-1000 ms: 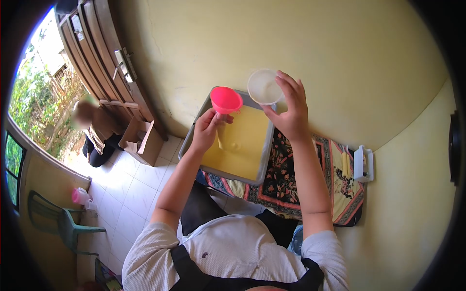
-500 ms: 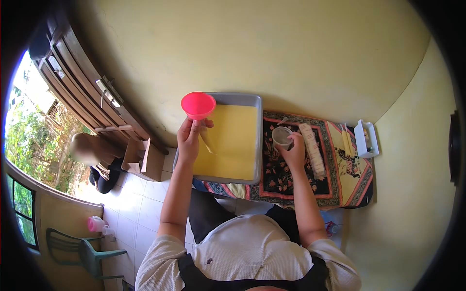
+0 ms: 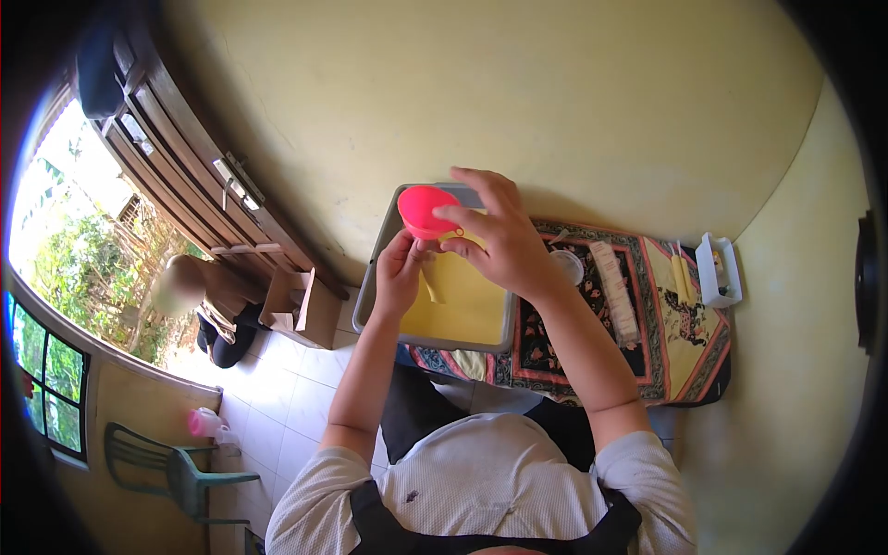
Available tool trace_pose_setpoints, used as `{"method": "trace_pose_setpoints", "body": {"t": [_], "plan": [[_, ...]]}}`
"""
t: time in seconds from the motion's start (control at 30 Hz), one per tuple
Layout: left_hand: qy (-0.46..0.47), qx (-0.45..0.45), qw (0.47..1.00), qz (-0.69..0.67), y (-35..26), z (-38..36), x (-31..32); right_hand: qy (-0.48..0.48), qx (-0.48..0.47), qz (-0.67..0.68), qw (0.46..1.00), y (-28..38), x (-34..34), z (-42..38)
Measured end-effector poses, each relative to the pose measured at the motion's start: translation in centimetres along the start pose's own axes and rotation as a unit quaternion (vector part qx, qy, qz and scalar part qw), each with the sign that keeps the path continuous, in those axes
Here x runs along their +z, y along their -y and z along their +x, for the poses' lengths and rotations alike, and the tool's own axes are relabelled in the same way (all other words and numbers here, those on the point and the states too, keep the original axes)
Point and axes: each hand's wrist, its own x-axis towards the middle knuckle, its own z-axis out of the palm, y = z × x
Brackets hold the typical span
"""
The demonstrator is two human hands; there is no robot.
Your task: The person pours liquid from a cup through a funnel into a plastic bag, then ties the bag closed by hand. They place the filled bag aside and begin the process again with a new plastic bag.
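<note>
A pink funnel (image 3: pixel 426 211) is held over a grey tray (image 3: pixel 369 296) of yellow liquid (image 3: pixel 462 310). My left hand (image 3: pixel 400 273) grips it from below, and what looks like a clear plastic sleeve (image 3: pixel 433 280) hangs under the funnel. My right hand (image 3: pixel 499 231) is at the funnel's right side, fingers apart, with the index fingertip at its rim. A clear cup (image 3: pixel 568 266) stands on the patterned cloth (image 3: pixel 541 356), partly hidden by my right forearm.
On the cloth lie a row of wrapped packs (image 3: pixel 614 291) and yellow sticks (image 3: pixel 681 276), beside a white basket (image 3: pixel 719 270). At left are an open box (image 3: pixel 305 310), a seated person (image 3: pixel 222 296) by the doorway and a green chair (image 3: pixel 180 472).
My right hand has let go of the clear cup and moved left to the funnel. The view has shifted slightly, and the funnel, still in my left hand, appears tilted.
</note>
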Motion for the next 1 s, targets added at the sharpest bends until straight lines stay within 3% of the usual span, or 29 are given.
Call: {"method": "trace_pose_setpoints", "body": {"t": [0.07, 0.17, 0.33, 0.4, 0.6, 1.0], "plan": [[0.007, 0.001, 1.000, -0.006, -0.2, -0.1, 0.2, 0.002, -0.050, -0.024, 0.998, -0.6, 0.7, 0.5], [-0.001, -0.012, 1.000, -0.026, 1.2, 0.0, -0.2, -0.050, -0.014, 0.010, 0.999, -1.0, -0.2, 0.8], [-0.027, 0.009, 0.999, -0.025, 1.3, -0.3, -0.1, -0.122, 0.090, -0.066, 0.986, -3.3, -4.2, -3.9], [-0.033, 0.014, 0.999, -0.038, 1.0, -0.6, 0.0, -0.097, 0.166, -0.064, 0.979, -5.5, -5.6, -8.2], [-0.058, 0.024, 0.997, -0.045, 0.8, -1.0, -0.4, -0.054, 0.246, -0.147, 0.957, -8.6, -6.6, -18.7], [-0.090, 0.007, 0.996, 0.001, -0.9, -1.9, -0.5, 0.017, 0.262, -0.165, 0.951, -8.7, -4.7, -23.2]]}}
